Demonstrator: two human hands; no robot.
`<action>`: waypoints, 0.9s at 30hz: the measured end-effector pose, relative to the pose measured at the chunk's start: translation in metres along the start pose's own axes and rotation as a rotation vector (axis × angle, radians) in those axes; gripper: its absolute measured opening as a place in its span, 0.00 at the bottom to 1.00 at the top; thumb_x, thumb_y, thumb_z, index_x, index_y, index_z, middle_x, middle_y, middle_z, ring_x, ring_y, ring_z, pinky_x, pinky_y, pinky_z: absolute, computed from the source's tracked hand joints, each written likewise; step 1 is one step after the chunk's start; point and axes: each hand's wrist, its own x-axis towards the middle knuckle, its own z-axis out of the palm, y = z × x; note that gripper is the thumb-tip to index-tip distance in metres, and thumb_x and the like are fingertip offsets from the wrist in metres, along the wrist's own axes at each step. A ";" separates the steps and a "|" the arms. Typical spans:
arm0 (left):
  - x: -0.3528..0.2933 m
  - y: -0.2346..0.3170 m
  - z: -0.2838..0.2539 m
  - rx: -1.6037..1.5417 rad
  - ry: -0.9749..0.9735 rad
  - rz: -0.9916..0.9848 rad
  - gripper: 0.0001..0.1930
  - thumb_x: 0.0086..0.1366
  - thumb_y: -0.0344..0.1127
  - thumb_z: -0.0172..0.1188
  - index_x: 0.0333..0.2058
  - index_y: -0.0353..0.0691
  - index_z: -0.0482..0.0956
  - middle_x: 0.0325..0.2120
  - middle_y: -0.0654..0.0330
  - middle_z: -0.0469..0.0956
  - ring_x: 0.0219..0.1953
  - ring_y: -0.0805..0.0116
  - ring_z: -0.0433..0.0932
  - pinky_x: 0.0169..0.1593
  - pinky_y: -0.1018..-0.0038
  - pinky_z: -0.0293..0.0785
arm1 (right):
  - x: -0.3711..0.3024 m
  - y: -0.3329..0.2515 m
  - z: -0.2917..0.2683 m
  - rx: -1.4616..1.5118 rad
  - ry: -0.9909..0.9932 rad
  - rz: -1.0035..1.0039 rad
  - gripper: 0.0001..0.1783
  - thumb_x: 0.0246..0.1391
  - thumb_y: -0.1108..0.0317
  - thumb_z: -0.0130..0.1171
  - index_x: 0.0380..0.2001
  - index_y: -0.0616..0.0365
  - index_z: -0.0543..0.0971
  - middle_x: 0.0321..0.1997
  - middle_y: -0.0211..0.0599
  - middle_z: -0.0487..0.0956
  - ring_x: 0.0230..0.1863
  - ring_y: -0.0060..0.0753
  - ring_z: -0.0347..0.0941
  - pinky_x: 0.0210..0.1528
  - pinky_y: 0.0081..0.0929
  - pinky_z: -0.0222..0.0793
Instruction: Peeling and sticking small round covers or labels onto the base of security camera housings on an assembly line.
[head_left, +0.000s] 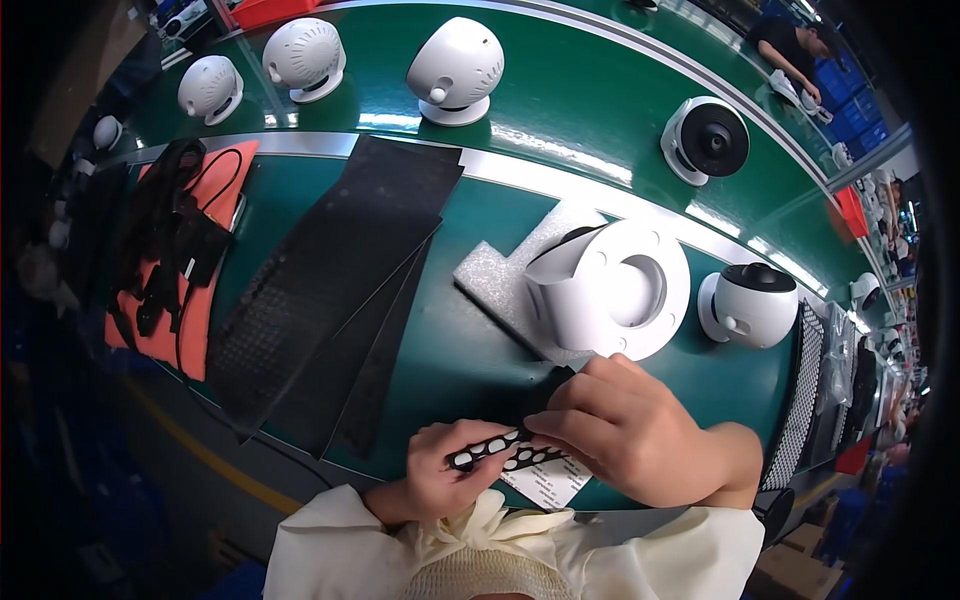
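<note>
Near the table's front edge, my left hand (440,468) is closed on a black strip dotted with white oval pads (483,450). My right hand (630,432) pinches at the strip's far end; its fingertips hide exactly what they grip. Under the strip shows a white printed backing sheet (550,484). Just beyond my hands a white round device housing (566,300) lies on its side on a grey foam block (490,275), its ring-shaped base with small round recesses turned toward me. Another white device with a black front (757,305) stands to its right.
Large black sheets (320,270) lie overlapped left of centre. Beyond them, black cables and adapters rest on an orange foam mat (222,190). Several white devices (455,75) stand on the green conveyor (570,90) behind a metal rail. A person (790,55) works at far right.
</note>
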 end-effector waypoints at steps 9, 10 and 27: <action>0.006 0.000 0.001 -0.002 0.030 0.038 0.08 0.44 0.20 0.55 0.26 0.29 0.71 0.17 0.54 0.73 0.17 0.74 0.72 0.22 0.82 0.67 | -0.004 0.003 0.010 -0.077 0.181 -0.112 0.13 0.29 0.74 0.54 0.26 0.63 0.72 0.24 0.34 0.67 0.23 0.29 0.61 0.24 0.21 0.55; 0.007 0.000 0.000 0.021 0.026 0.082 0.07 0.44 0.20 0.55 0.26 0.29 0.70 0.17 0.53 0.74 0.18 0.73 0.72 0.22 0.81 0.67 | -0.003 0.005 0.008 -0.077 0.184 -0.115 0.13 0.29 0.74 0.54 0.26 0.63 0.72 0.24 0.34 0.67 0.23 0.29 0.61 0.24 0.21 0.55; -0.003 -0.012 -0.001 -0.049 0.047 0.042 0.10 0.42 0.20 0.56 0.28 0.29 0.71 0.21 0.52 0.76 0.19 0.67 0.76 0.24 0.79 0.70 | 0.024 0.058 -0.036 0.502 0.313 0.305 0.18 0.42 0.84 0.49 0.40 0.64 0.63 0.29 0.31 0.70 0.31 0.16 0.65 0.34 0.13 0.60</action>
